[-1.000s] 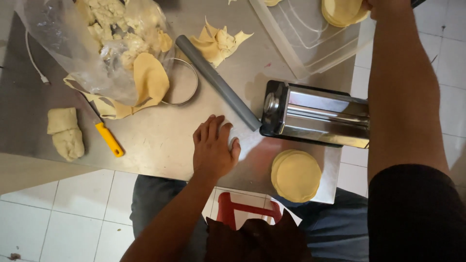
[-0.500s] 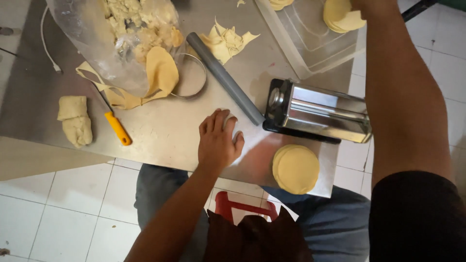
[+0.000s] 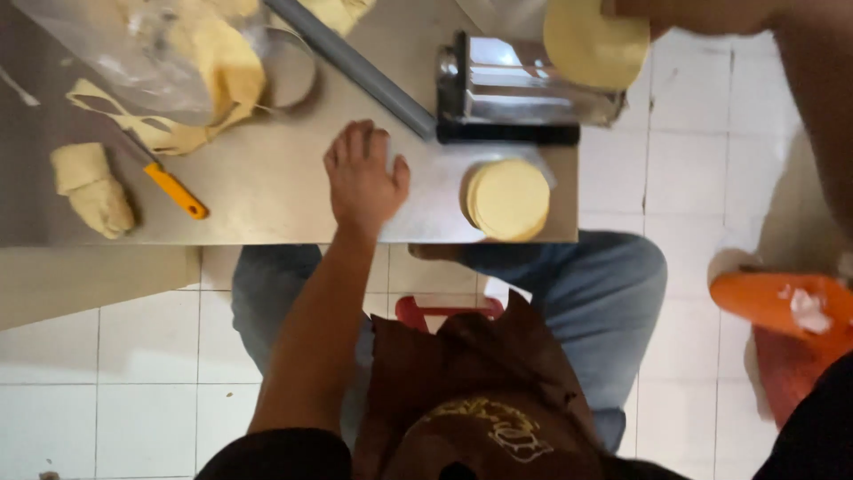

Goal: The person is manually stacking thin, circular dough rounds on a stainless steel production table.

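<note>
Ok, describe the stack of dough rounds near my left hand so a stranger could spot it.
Start at the shiny metal pasta roller on the steel table. Just below it, near the table's edge, lies the stack of flat pale yellow dough discs, right of the left hand. Unlike the ragged scraps, they're neat circles.

Steel table (image 3: 267,209); dough rounds (image 3: 509,199); knife (image 3: 169,185)

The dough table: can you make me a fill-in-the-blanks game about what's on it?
1. The left hand lies flat on the metal ____.
2. The knife beside the dough lump has an ____ handle.
3. The right hand holds one round dough disc above the shiny ____ machine.
4. The stack of discs sits near the table's ____ corner.

Missing words: table; orange; metal; front right
</note>
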